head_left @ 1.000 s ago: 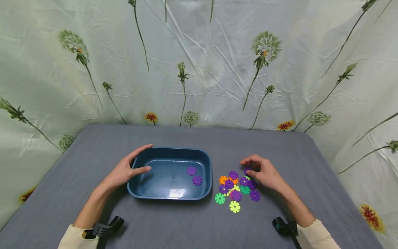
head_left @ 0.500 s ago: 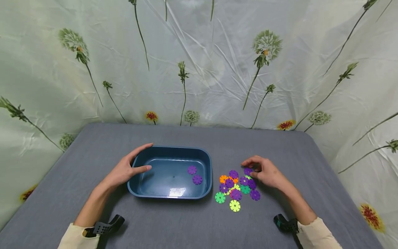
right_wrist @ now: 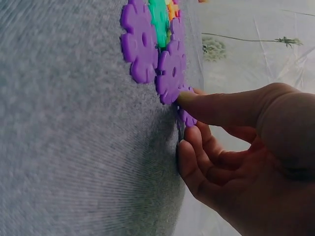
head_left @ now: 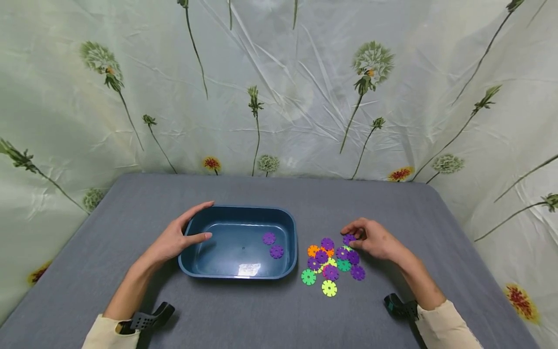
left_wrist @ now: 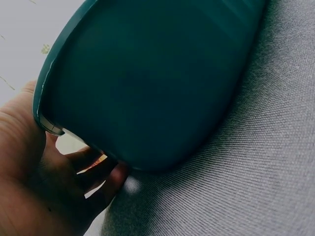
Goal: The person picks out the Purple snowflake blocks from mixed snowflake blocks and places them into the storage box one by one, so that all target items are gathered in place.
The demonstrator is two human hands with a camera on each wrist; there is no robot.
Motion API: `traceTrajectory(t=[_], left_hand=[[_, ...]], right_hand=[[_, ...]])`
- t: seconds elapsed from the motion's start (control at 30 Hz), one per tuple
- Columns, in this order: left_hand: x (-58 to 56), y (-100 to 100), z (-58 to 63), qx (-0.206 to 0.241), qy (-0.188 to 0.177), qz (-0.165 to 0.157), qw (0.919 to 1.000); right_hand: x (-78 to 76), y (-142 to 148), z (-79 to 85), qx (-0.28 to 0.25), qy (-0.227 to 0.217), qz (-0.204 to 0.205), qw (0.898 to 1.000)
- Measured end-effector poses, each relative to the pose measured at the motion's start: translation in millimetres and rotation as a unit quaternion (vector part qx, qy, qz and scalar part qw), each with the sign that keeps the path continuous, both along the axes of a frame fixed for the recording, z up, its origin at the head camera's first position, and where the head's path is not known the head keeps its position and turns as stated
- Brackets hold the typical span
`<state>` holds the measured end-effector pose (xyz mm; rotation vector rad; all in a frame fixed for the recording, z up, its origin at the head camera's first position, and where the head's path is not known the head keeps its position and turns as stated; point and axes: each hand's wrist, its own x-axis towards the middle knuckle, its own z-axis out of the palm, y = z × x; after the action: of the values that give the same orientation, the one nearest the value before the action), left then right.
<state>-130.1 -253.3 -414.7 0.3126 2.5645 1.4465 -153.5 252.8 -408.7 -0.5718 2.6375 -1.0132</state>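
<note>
My left hand [head_left: 176, 240] grips the left end of a blue plastic tub [head_left: 237, 277], thumb inside the rim and fingers outside. In the left wrist view those fingers lie along the tub's outer wall [left_wrist: 147, 98]. Two purple snowflake discs [head_left: 276, 251] lie in the tub's right part. Right of the tub is a loose pile of notched snowflake discs. At its far edge my right hand [head_left: 375, 239] pinches a purple snowflake disc [head_left: 348, 239] between thumb and fingers. The right wrist view shows the thumb over that disc [right_wrist: 187, 117], partly hiding it, close to the cloth.
Among the pile are a green disc [head_left: 308, 277], a yellow disc [head_left: 329, 288], an orange disc [head_left: 313, 250] and several purple ones, some overlapping. Grey cloth [head_left: 244, 315] covers the table. A dandelion-print curtain [head_left: 283, 97] hangs behind it.
My right hand has shifted slightly to the right, and the purple disc at its fingertips shows more fully. The left hand and the tub have stayed in place.
</note>
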Motion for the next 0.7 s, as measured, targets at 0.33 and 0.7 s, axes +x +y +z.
traceTrajectory(t=[0.33,0.7], left_hand=[[0.5,0.3,-1.1,-0.001,-0.002,0.003,1.0000],[0.9,-0.5,-0.6,0.000,-0.004,0.005,1.0000]], right_hand=[[-3.2,4.9,-1.3,0.006,0.022,-0.022,0.999],[-7.1,-2.8,-1.5,-0.021,0.026,-0.014,0.999]])
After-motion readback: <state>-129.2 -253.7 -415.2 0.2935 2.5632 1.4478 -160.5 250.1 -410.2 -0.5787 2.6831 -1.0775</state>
